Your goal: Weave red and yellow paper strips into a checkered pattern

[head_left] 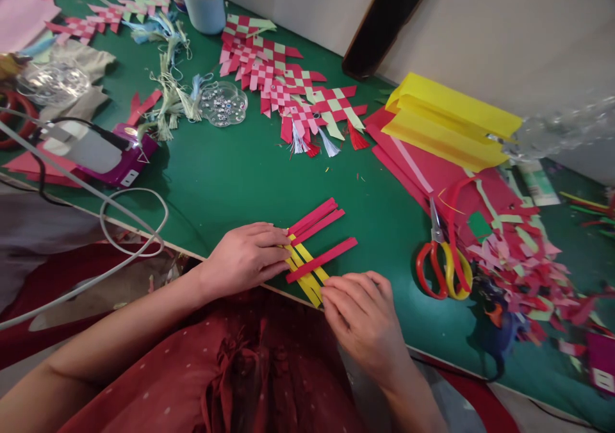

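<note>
Near the front edge of the green table, red paper strips [331,253] cross several yellow paper strips [307,284] in a partly woven piece. My left hand [250,253] lies over the left end of the weave, its fingertips pressing on the crossed strips. At the lower right end, my right hand [362,311] pinches the tip of a yellow strip between thumb and fingers. One red strip lies apart from the other red ones, across the yellow strips. The left ends of the weave are hidden under my left fingers.
Finished woven paper fish [288,81] lie at the back beside a clear dish of small beads [223,104]. Scissors [439,266], folded yellow paper [446,125] and a heap of paper scraps [519,266] are on the right. A white cable [134,247] loops at the left edge.
</note>
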Action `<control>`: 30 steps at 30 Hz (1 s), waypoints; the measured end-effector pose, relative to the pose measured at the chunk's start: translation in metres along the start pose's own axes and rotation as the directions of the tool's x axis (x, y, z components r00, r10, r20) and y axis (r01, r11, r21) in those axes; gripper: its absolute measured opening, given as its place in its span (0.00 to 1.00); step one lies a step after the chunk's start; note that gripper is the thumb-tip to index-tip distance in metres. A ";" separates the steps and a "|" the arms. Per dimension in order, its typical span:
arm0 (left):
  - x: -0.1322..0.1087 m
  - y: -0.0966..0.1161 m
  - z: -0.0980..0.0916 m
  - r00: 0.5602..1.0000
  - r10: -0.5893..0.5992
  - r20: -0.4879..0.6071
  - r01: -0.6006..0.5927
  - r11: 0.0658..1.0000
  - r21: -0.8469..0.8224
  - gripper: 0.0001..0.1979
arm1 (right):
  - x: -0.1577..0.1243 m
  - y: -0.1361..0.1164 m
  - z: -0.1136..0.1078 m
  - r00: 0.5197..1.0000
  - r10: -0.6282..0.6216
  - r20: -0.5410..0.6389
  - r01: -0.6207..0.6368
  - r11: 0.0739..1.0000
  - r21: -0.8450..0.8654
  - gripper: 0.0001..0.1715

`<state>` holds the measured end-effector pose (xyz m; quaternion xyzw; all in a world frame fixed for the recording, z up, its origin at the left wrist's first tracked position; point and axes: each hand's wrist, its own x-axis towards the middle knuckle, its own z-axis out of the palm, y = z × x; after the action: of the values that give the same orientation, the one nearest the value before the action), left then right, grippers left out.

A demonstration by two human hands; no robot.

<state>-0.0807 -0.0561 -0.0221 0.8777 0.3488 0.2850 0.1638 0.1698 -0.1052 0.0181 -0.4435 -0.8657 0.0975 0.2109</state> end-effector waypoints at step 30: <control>-0.001 0.000 0.003 1.000 -0.013 0.000 0.013 1.000 0.012 0.11 | 0.057 0.059 0.009 0.995 -0.098 0.017 0.100 0.979 -0.180 0.15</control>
<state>-0.0794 -0.0569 -0.0247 0.8765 0.3561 0.2817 0.1603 0.1789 -0.0238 0.0049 -0.4166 -0.8928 0.0099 0.1710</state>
